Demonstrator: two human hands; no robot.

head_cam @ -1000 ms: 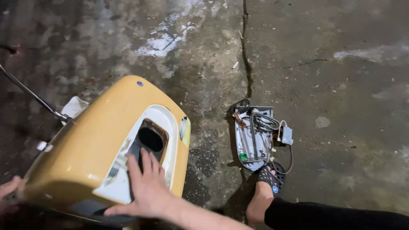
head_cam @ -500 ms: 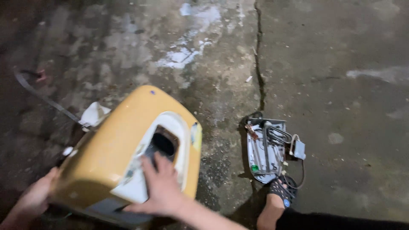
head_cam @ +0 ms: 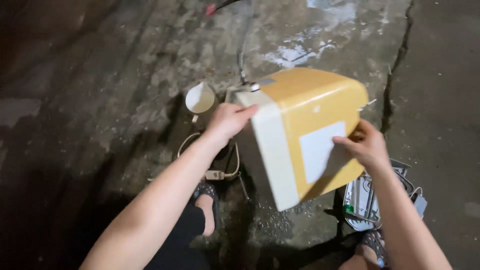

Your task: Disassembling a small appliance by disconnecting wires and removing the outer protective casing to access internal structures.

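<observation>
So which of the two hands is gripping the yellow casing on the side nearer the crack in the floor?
The right hand: it holds the casing at the edge facing the crack. The left hand grips the opposite, pale edge.

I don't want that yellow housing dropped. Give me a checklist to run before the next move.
1. Left hand on the yellow housing, at its left edge: ok.
2. Right hand on its right side: ok.
3. Housing clear of the concrete floor: ok.
4. Cord at its top free of snags: cannot tell.
5. Exposed circuit board tray lies close below the housing: not ok.
</observation>
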